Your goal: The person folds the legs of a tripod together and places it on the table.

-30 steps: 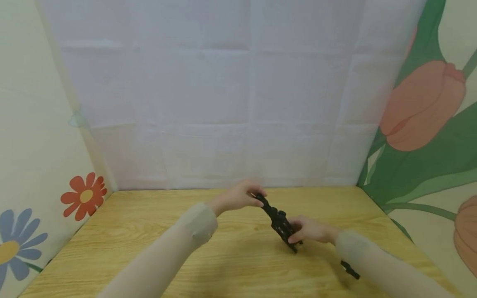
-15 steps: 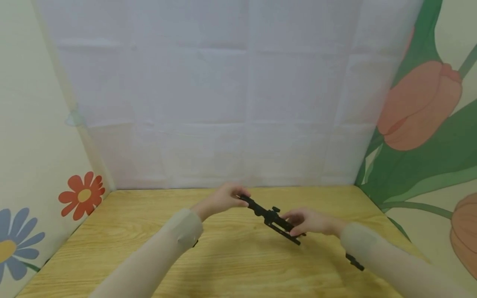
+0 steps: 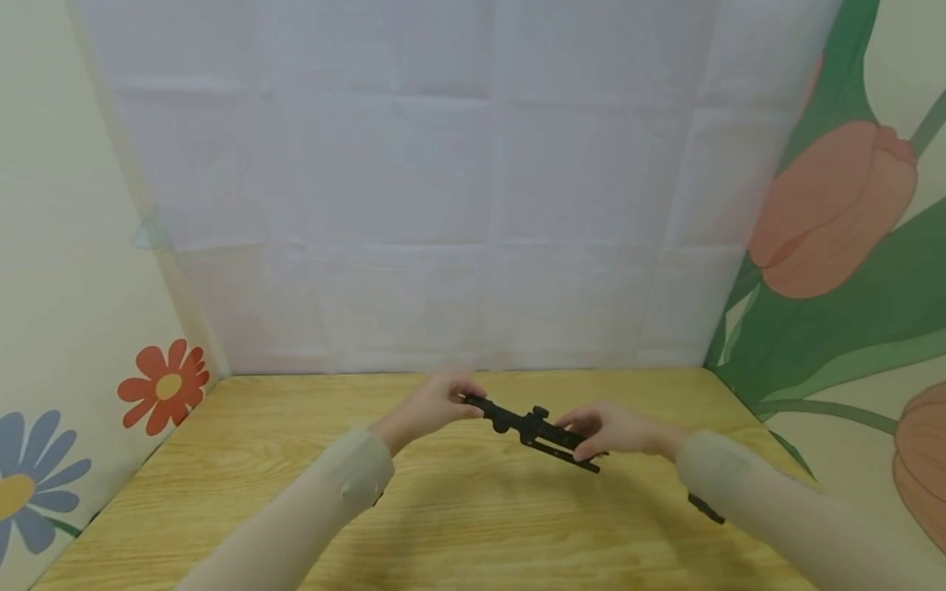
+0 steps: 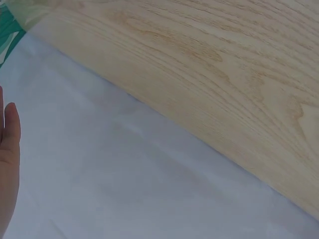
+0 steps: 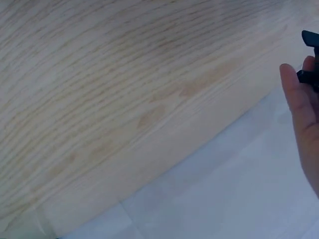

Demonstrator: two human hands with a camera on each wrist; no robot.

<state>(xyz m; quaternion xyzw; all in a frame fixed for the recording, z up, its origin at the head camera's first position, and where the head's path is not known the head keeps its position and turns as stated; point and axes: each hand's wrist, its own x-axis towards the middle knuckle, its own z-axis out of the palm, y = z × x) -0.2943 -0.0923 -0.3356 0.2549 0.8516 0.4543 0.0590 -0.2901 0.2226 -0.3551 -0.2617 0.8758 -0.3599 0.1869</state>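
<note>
A black phone holder (image 3: 530, 428), with a slim stem, a knob on top and a two-bar clamp end, is held up over the table between both hands in the head view. My left hand (image 3: 436, 404) pinches the stem's far-left tip between thumb and fingers. Around the clamp end, at the right, my right hand (image 3: 619, 432) grips with thumb and fingers. The left wrist view has only an edge of the left hand (image 4: 9, 159); the holder is out of that frame. Part of the clamp (image 5: 310, 39) shows beside the right hand (image 5: 301, 112) in the right wrist view.
A wood-grain table (image 3: 473, 525) lies under the hands. White cloth (image 3: 414, 205) hangs behind its back edge, and flower-print cloth (image 3: 820, 361) closes off the sides. A small black piece (image 3: 705, 507) shows below the right sleeve.
The holder has turned from a steep slant to a flatter one, its clamp bars coming into side view. The left hand has moved left and slightly down; the right hand has risen slightly.
</note>
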